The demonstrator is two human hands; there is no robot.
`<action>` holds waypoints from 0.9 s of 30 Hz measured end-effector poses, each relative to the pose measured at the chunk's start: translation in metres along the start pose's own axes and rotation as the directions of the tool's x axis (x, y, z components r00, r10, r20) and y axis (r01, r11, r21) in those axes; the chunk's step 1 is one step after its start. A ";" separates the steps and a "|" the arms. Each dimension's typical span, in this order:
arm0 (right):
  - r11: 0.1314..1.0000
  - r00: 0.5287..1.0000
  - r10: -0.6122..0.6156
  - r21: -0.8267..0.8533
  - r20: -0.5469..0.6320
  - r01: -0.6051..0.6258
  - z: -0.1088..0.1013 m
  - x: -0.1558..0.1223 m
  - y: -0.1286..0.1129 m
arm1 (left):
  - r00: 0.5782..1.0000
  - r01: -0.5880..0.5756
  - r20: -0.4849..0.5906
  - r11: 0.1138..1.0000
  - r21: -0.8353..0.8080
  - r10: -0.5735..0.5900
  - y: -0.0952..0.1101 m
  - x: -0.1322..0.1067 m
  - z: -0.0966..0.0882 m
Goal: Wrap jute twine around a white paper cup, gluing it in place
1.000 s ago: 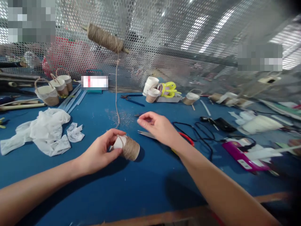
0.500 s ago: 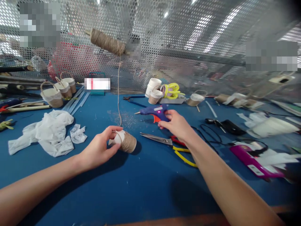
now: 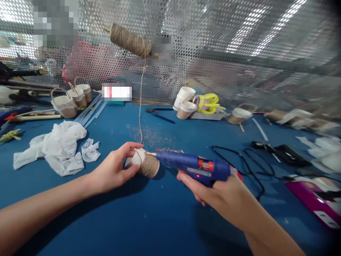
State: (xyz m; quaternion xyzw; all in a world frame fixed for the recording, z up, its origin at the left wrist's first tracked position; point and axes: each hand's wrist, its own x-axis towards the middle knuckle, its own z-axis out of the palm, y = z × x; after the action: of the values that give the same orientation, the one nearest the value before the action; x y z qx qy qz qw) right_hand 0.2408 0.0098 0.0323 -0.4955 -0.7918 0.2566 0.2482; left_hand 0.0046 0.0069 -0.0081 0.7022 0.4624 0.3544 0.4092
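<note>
My left hand (image 3: pixel 117 167) grips a small paper cup (image 3: pixel 149 165) lying tilted on its side, its lower part wound with brown twine and its rim end white. From the cup a strand of twine (image 3: pixel 140 106) runs up to a spool (image 3: pixel 130 40) mounted on the mesh. In my right hand (image 3: pixel 218 199) is a blue glue gun (image 3: pixel 194 165) with a small red light. Its metal nozzle points left and is at the white part of the cup; whether it touches I cannot tell. The scissors are mostly hidden behind the gun and hand.
White lace (image 3: pixel 64 145) lies on the left of the blue table (image 3: pixel 112 220). Finished-looking small baskets (image 3: pixel 65 106) stand at the back left. Pliers (image 3: pixel 161 113), stacked white cups (image 3: pixel 184 96), a black cable (image 3: pixel 247 160) and a purple box (image 3: pixel 309 199) lie further back and right.
My right hand has brought the glue gun nearer and turned it, with the nozzle now at the cup. My left hand keeps hold of the cup. The view has shifted slightly.
</note>
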 end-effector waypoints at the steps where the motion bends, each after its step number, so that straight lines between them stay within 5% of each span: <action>1: 0.999 0.999 -0.041 -0.034 -0.024 0.040 0.000 -0.001 0.000 | 1.000 0.000 -0.001 1.000 -0.002 0.000 0.001 0.000 0.000; 9: 0.980 0.989 -0.148 -0.135 -0.019 0.144 0.002 -0.003 -0.006 | 1.000 0.008 0.006 1.000 -0.015 -0.008 0.004 0.002 0.001; 27: 0.993 0.994 -0.072 -0.084 0.078 0.079 0.004 -0.011 -0.003 | 1.000 0.027 0.008 1.000 0.015 -0.027 0.002 0.000 0.001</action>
State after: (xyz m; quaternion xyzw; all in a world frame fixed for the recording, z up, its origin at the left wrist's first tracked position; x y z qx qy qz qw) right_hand 0.2408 -0.0016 0.0298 -0.4655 -0.8292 0.2307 0.2060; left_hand 0.0059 0.0068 -0.0069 0.7005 0.4726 0.3425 0.4106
